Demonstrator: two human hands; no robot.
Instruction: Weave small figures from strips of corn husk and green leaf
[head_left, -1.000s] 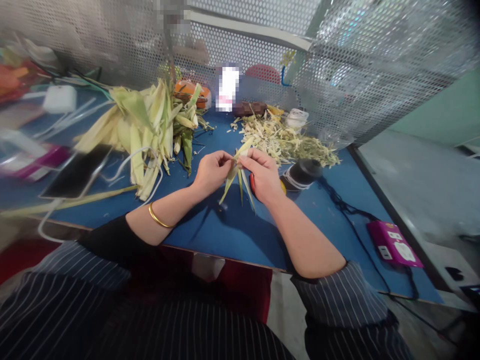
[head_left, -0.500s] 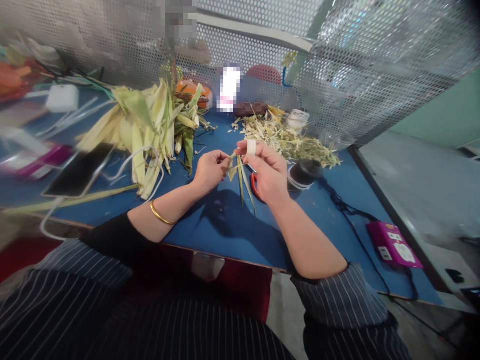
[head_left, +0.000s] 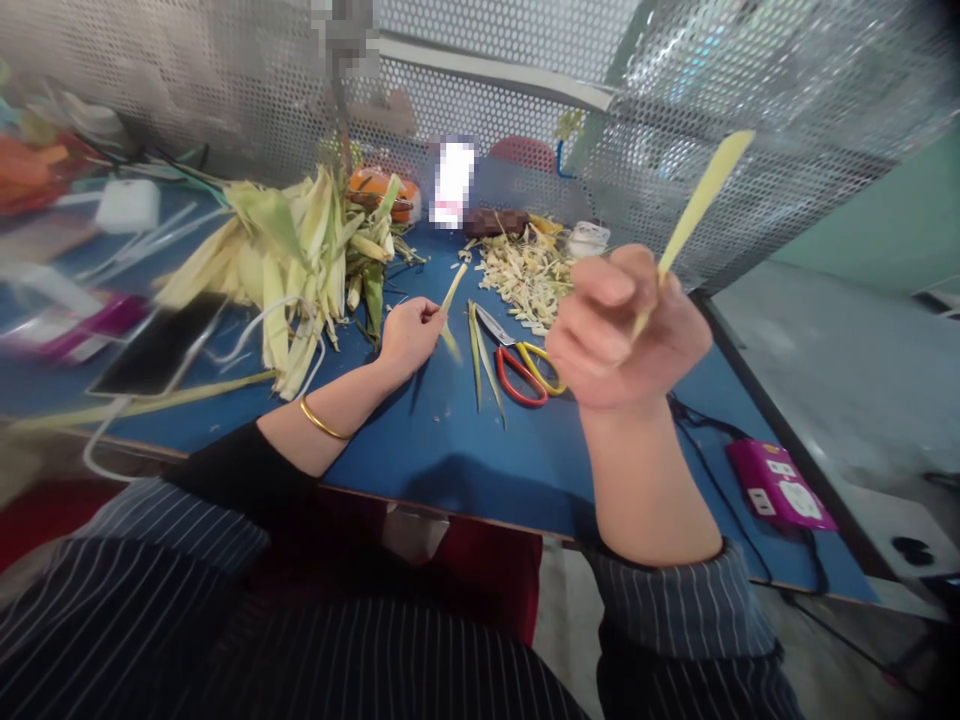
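Your right hand (head_left: 630, 325) is clamping a raised husk strip (head_left: 703, 205); your left hand (head_left: 409, 338) is pinching a second piece (head_left: 453, 289), probably husk, lower end blurry, near the scissors (head_left: 508, 342).

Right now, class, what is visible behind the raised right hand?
Pale scraps on the blue table run up to the picture-left edge of the right hand. How far they extend behind it, and anything else it covers, cannot be seen.

Strips (head_left: 475, 355) left of scissors (head_left: 511, 346), husk pile (head_left: 289, 270) farther left, scraps (head_left: 521, 275) behind
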